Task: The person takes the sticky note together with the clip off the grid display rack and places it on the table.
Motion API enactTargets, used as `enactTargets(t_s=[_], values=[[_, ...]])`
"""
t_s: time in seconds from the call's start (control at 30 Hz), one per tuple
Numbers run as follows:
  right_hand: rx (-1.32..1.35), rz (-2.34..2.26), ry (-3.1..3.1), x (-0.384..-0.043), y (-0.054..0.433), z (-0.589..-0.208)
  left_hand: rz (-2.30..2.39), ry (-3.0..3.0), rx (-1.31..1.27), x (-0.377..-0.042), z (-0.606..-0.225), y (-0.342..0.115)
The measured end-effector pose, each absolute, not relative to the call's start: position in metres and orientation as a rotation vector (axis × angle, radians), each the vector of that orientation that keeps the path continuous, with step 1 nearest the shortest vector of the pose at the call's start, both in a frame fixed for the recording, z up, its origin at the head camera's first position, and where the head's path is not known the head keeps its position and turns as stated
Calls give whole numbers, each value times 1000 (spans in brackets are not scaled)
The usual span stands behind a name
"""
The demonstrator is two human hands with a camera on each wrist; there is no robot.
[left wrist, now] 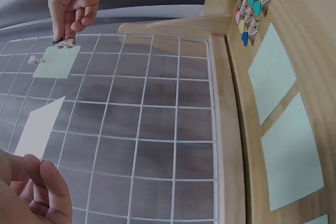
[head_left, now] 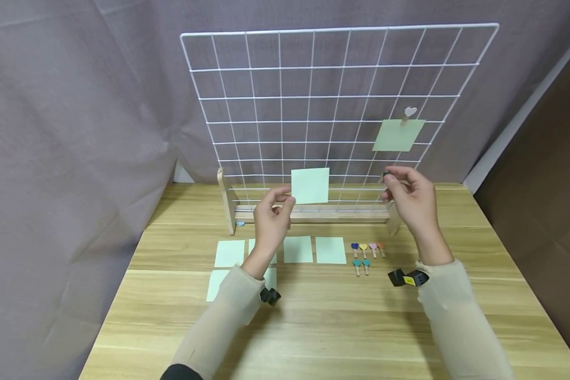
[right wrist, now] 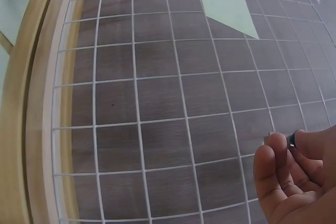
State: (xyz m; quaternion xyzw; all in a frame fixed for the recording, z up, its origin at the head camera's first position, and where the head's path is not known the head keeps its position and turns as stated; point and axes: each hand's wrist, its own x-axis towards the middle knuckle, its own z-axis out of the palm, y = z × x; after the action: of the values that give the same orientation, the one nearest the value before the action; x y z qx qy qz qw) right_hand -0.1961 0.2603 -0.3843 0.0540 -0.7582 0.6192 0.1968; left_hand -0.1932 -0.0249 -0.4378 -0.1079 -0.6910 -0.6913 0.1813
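My left hand [head_left: 272, 221] pinches a pale green paper square [head_left: 310, 186] by its left edge, holding it upright in front of the white wire grid [head_left: 313, 31]. Farther right, my right hand [head_left: 415, 203] pinches a small wooden clothespin with a dark green heart [head_left: 386, 173]; the fingers cover most of this clothespin [right wrist: 292, 139] in the right wrist view. Just above that hand, another green paper square [head_left: 399, 135] hangs on the grid under a clothespin with a white heart [head_left: 410, 112]. The held paper [left wrist: 39, 129] appears apart from the wires in the left wrist view.
Several green paper squares [head_left: 331, 250] lie in two rows on the wooden table [head_left: 323, 327], some partly behind my left arm. To their right are several heart clothespins [head_left: 363, 248]. The grid stands on a wooden base [head_left: 313, 216]; a small blue object [head_left: 240, 224] lies by its left foot.
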Motion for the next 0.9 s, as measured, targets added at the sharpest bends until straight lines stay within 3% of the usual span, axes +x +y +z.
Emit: enactTargets(t_s=[0.9], values=[[62, 1731, -2257, -181, 280, -441, -1993, -2039, -175, -170, -471, -40]])
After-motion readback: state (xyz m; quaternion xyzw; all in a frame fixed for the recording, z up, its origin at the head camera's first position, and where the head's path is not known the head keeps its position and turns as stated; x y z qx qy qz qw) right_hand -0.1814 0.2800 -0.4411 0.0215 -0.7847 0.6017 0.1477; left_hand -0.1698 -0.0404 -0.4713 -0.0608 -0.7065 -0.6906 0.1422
